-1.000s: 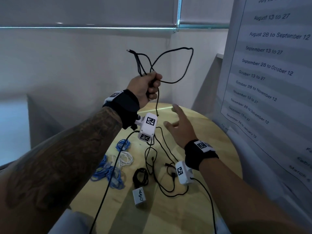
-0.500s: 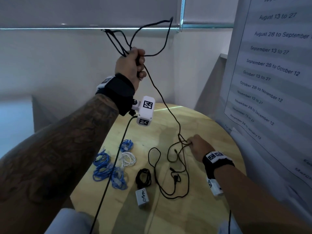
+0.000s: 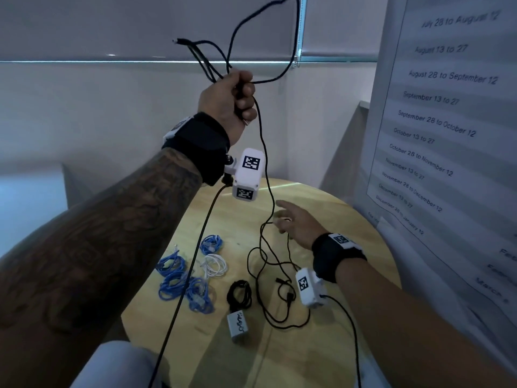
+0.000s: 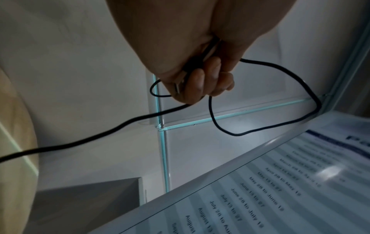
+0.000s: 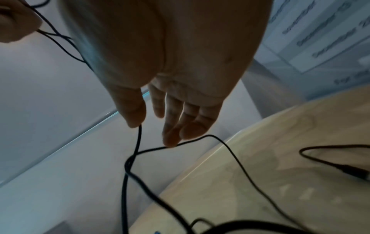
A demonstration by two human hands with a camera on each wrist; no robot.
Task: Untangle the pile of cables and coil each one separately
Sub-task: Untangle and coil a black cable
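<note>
My left hand [image 3: 233, 98] is raised high and grips a bunch of loops of a thin black cable [image 3: 263, 152]; the fist shows closed round it in the left wrist view [image 4: 197, 79]. The cable hangs down from the fist to a loose tangle [image 3: 275, 292] on the round wooden table [image 3: 349, 219]. My right hand [image 3: 296, 222] hovers low over the table with fingers spread, beside the hanging strand. In the right wrist view its fingertips [image 5: 172, 139] touch the black cable [image 5: 138, 152] without closing on it.
On the table's left lie several coiled blue cables [image 3: 181, 284], a coiled white cable [image 3: 214, 266], and a coiled black cable [image 3: 239, 294] with a grey adapter [image 3: 237, 326]. A printed schedule board [image 3: 447, 121] stands close on the right. Walls stand behind the table.
My right hand, which pinched the cable on the table half a second ago, has let it go and opened. My left hand stays raised with the loops.
</note>
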